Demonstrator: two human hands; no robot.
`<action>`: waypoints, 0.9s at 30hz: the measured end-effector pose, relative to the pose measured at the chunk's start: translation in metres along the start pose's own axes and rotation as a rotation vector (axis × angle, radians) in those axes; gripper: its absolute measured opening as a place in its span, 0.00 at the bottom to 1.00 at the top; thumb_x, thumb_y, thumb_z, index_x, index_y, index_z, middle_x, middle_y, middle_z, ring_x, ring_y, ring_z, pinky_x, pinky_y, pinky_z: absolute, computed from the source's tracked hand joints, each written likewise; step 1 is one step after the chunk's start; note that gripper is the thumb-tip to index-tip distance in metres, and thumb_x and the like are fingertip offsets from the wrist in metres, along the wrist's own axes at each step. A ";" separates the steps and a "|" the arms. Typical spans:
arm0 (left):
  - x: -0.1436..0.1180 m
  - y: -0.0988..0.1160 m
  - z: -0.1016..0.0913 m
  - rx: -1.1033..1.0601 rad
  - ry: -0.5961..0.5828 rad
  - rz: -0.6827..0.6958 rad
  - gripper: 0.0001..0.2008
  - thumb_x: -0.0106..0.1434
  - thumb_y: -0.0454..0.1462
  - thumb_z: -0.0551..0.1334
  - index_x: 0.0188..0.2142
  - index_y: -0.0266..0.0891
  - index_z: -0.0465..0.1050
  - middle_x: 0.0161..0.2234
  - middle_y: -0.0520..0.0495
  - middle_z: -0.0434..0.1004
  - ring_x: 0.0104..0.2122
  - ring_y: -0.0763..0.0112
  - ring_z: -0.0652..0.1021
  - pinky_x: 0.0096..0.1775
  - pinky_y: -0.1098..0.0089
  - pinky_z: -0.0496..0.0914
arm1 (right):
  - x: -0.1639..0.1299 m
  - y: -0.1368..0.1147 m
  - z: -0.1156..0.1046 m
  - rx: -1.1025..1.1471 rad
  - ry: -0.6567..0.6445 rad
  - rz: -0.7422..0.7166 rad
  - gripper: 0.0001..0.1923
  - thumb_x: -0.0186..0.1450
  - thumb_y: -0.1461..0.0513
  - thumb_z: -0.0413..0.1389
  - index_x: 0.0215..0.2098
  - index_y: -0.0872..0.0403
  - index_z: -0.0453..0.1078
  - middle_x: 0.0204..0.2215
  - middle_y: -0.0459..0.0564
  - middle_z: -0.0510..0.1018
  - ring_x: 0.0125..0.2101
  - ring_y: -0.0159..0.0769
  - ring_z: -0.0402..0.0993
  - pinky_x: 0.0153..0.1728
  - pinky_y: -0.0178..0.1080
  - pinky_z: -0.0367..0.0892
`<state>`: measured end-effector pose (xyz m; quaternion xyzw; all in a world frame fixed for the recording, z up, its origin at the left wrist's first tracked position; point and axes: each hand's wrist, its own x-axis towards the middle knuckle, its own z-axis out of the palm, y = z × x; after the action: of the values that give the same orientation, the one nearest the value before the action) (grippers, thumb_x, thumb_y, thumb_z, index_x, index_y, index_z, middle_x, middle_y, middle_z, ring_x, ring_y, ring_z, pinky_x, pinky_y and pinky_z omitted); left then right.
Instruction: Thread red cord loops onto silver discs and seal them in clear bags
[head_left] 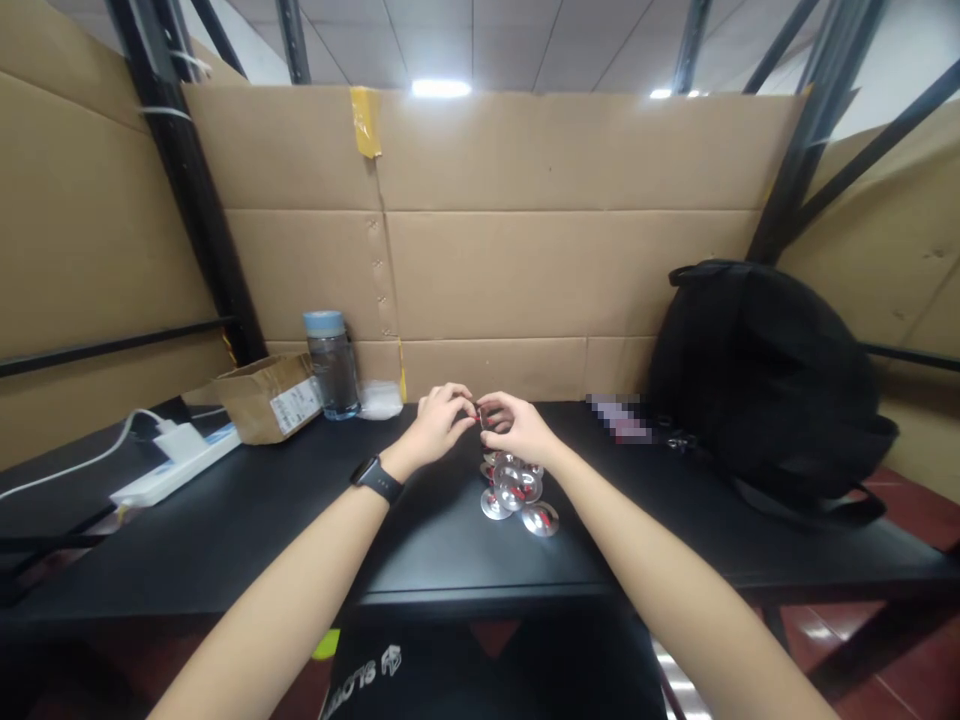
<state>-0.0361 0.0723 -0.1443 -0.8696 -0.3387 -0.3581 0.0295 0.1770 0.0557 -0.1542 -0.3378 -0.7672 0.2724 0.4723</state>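
Above the black table, my left hand (442,418) and my right hand (519,428) meet in front of me. Between their fingertips is a shiny metal disc (482,418), seen almost edge-on, with a bit of red at it. My right thumb and fingers grip its edge; my left fingertips pinch at the red bit, partly hidden. Just below my right hand lies a loose pile of round metal discs (513,490) with red middles, some overlapping. One disc (541,519) rests at the pile's near right side.
On the left stand a cardboard box (266,400), a water bottle (334,365) and a white power strip (176,468) with a charger. A clear plastic packet (381,399) lies by the bottle. At right sits a black backpack (765,380). Cardboard panels (487,270) wall the table (300,540).
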 end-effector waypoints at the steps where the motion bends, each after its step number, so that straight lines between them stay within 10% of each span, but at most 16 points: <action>1: 0.000 -0.005 -0.002 0.005 -0.012 -0.001 0.06 0.69 0.41 0.60 0.40 0.44 0.75 0.54 0.45 0.70 0.54 0.57 0.69 0.55 0.54 0.63 | 0.001 0.002 -0.002 -0.015 -0.003 0.005 0.26 0.53 0.65 0.64 0.51 0.52 0.72 0.46 0.52 0.80 0.39 0.37 0.78 0.40 0.37 0.74; 14: -0.017 -0.082 -0.023 -0.072 -0.350 -0.258 0.10 0.57 0.44 0.65 0.31 0.41 0.82 0.35 0.45 0.84 0.37 0.61 0.80 0.45 0.66 0.71 | -0.005 0.040 -0.082 -0.573 -0.052 0.309 0.17 0.50 0.63 0.68 0.39 0.55 0.80 0.37 0.53 0.85 0.38 0.41 0.80 0.40 0.36 0.70; 27: -0.023 -0.084 -0.018 -0.124 -0.431 -0.271 0.14 0.60 0.46 0.61 0.35 0.40 0.81 0.36 0.45 0.85 0.36 0.63 0.82 0.41 0.69 0.72 | -0.010 0.058 -0.096 -0.577 -0.172 0.374 0.16 0.48 0.64 0.71 0.36 0.54 0.81 0.35 0.51 0.86 0.36 0.40 0.81 0.38 0.35 0.71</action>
<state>-0.1096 0.1185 -0.1617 -0.8725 -0.4281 -0.1853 -0.1452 0.2827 0.0934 -0.1637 -0.5679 -0.7743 0.1537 0.2331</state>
